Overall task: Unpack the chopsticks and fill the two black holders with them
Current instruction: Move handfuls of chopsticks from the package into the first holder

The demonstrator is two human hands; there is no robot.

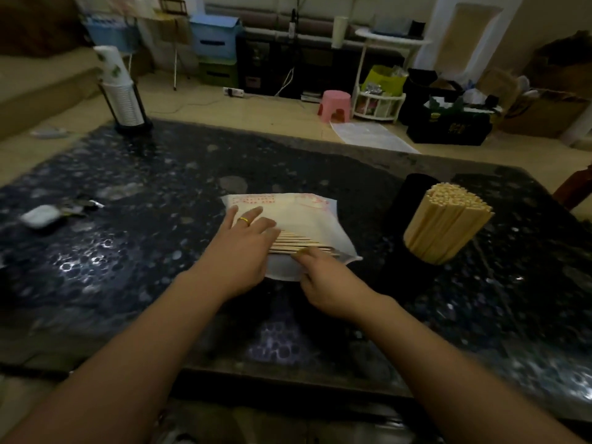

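A white plastic packet (298, 216) with red print lies flat at the middle of the dark table. A row of loose wooden chopsticks (301, 243) lies across its near half. My left hand (246, 248), with a gold ring, rests flat over the left ends of those chopsticks. My right hand (323, 280) pinches the packet's near edge beside the chopsticks. To the right, one black holder (426, 270) is packed with a tilted bundle of chopsticks (445, 222). A second black holder (413, 197) stands right behind it, its contents hidden.
The dark speckled table (160, 235) carries a small white case (41, 216) at the left and a stack of paper cups in a black stand (123, 94) at the far left corner. Beyond the table the floor holds a pink stool (334, 104), boxes and bags.
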